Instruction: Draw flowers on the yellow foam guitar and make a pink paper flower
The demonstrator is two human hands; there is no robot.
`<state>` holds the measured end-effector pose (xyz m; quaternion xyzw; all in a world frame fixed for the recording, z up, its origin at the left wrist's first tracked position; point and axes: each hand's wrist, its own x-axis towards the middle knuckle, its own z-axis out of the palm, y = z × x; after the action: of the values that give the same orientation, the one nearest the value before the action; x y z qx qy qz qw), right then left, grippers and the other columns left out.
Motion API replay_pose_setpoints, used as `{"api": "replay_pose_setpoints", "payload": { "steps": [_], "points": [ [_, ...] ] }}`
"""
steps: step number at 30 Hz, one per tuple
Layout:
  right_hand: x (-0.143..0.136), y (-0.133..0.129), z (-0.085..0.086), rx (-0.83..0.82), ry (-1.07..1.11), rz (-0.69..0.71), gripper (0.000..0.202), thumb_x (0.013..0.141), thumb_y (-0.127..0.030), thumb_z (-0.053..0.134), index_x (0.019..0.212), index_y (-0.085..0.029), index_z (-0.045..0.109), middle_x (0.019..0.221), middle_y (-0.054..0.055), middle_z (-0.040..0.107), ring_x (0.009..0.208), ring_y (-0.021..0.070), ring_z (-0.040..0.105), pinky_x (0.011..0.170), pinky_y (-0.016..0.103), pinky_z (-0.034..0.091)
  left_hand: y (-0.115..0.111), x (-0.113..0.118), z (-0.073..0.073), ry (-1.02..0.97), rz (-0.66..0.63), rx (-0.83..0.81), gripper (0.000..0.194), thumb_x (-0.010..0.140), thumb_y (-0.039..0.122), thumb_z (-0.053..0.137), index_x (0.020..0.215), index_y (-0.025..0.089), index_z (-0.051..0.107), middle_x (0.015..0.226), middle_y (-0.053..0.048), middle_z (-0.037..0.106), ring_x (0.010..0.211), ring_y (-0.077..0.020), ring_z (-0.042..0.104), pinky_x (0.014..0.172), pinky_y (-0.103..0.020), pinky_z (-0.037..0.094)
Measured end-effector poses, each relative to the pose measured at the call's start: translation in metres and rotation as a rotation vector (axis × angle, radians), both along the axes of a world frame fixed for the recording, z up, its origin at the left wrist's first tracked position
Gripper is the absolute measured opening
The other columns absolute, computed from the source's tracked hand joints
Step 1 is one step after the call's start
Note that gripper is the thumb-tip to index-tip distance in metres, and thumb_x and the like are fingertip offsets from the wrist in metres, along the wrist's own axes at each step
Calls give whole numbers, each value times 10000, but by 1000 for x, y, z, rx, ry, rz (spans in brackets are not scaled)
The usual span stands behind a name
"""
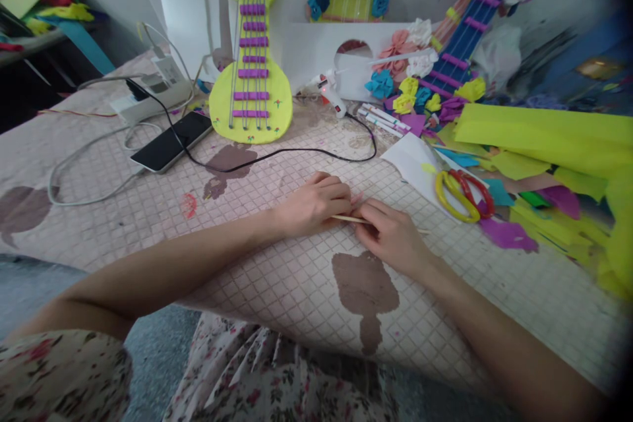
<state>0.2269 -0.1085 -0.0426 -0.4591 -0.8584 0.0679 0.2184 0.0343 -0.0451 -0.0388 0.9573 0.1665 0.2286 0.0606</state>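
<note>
Your left hand (315, 203) was narrow, its fingers curled down around one end of a thin stick (345, 217), and your right hand (393, 236) was narrow too, closed on the other end. The stick lay nearly level between the two hands, near the middle of the counter (277, 277). A scrap of pink paper (357, 199) showed between your fingertips, just above the stick; which fingers gripped it, you could not tell.

Taking the stick as the centre of the dial, you had the glue gun (332, 96) at twelve o'clock, its small red light lit. The yellow guitar model (277, 82) with purple bars stood at eleven, and a dark-screened phone (173, 142) lay at ten, the glue gun's black cord crossing it. At one were the white strips (383, 119) and, farther off, a blue guitar model (455, 53) trimmed with paper flowers. Large yellow paper (548, 135) lay at two, over coloured scraps, and the scissors (457, 196), with yellow and red handles, at three.
</note>
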Motion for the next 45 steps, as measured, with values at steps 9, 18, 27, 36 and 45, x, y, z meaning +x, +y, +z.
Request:
{"api": "replay_pose_setpoints", "payload": {
  "steps": [9, 18, 27, 36, 45],
  "points": [
    [2, 0, -2, 34, -77, -11, 102, 847, -160, 463, 838, -191, 559, 791, 26, 595, 703, 151, 572, 573, 258, 412, 1, -1, -1, 26, 3, -24, 155, 912, 250, 485, 820, 183, 591, 921, -44, 612, 882, -170, 520, 850, -335, 354],
    [4, -2, 3, 0, -122, -36, 164, 924, -298, 420, 996, -199, 529, 901, 45, 642, 789, 178, 612, 589, 274, 418, 3, -1, -7, 33, 26, -48, 123, 904, 238, 494, 869, 182, 599, 921, -46, 608, 906, -170, 523, 852, -325, 368],
    [10, 1, -3, 24, -143, -37, 175, 936, -275, 407, 933, -205, 567, 872, 39, 614, 770, 157, 586, 605, 261, 418, 4, -2, -10, 38, 30, -59, 93, 880, 213, 510, 818, 173, 568, 891, -38, 596, 901, -174, 514, 845, -315, 358],
    [8, 1, -3, 10, -120, -51, 143, 920, -256, 429, 941, -195, 557, 846, 46, 609, 786, 174, 596, 634, 277, 434, 2, -2, -6, 9, 25, 21, 181, 941, 315, 447, 924, 167, 551, 948, -54, 612, 908, -172, 519, 866, -321, 356],
    [8, 2, -5, 13, -117, -26, 134, 903, -211, 435, 951, -178, 556, 898, 60, 613, 812, 172, 596, 648, 275, 453, 2, -3, -5, 40, 11, 131, 160, 946, 262, 431, 910, 185, 566, 961, -41, 618, 896, -164, 522, 910, -345, 354]
  ]
}}
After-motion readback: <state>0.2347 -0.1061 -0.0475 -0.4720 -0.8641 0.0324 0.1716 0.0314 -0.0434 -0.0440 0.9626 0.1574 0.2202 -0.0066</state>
